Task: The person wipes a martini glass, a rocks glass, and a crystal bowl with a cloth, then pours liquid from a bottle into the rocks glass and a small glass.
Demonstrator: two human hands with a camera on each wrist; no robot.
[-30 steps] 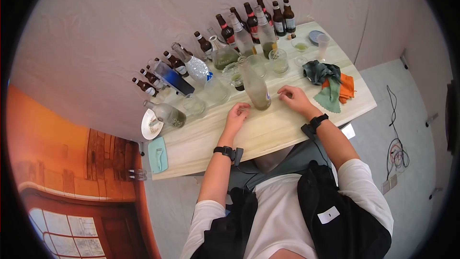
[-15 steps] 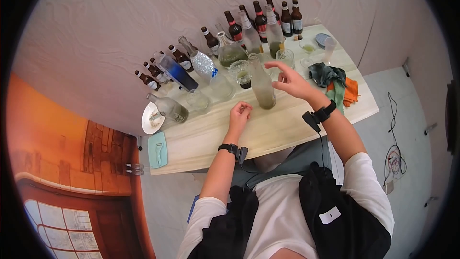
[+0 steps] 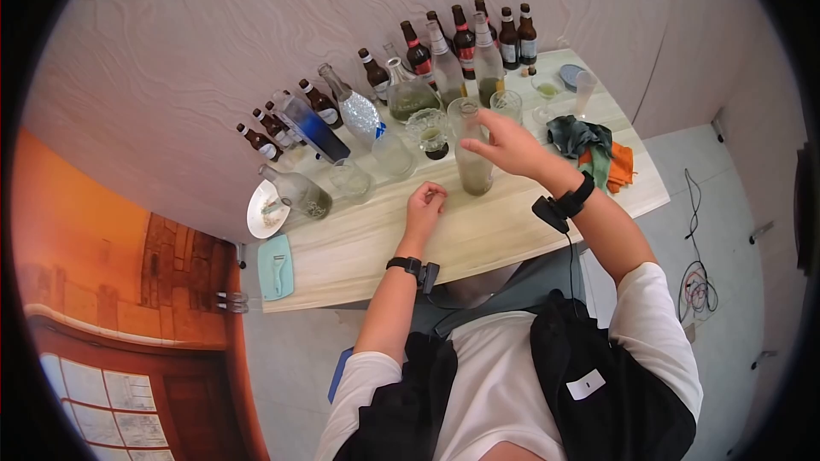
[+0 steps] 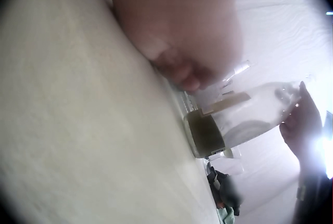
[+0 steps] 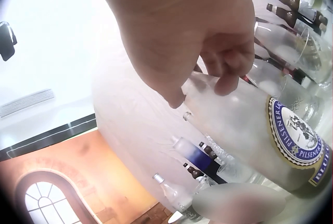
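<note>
A clear glass beer bottle (image 3: 474,175), with murky greenish liquid at its bottom, stands upright near the middle of the table. My right hand (image 3: 514,147) grips its neck from above, thumb on one side and curled fingers on the other. A round "Pilsener" label (image 5: 297,133) shows on its side in the right wrist view. My left hand (image 3: 423,209) rests on the table just left of the bottle, loosely curled around nothing. The liquid (image 4: 205,134) appears low in the bottle in the left wrist view.
Behind are several brown beer bottles (image 3: 418,58), a flask (image 3: 413,102) and drinking glasses (image 3: 394,156). A tilted bottle (image 3: 305,196) leans by a white bowl (image 3: 266,220). A peeler lies on a teal tray (image 3: 275,243). Crumpled cloths (image 3: 579,135) lie at the right.
My right hand has risen from the tabletop beside the bottle, reached over it, and taken hold of its neck. My left hand has stayed almost still.
</note>
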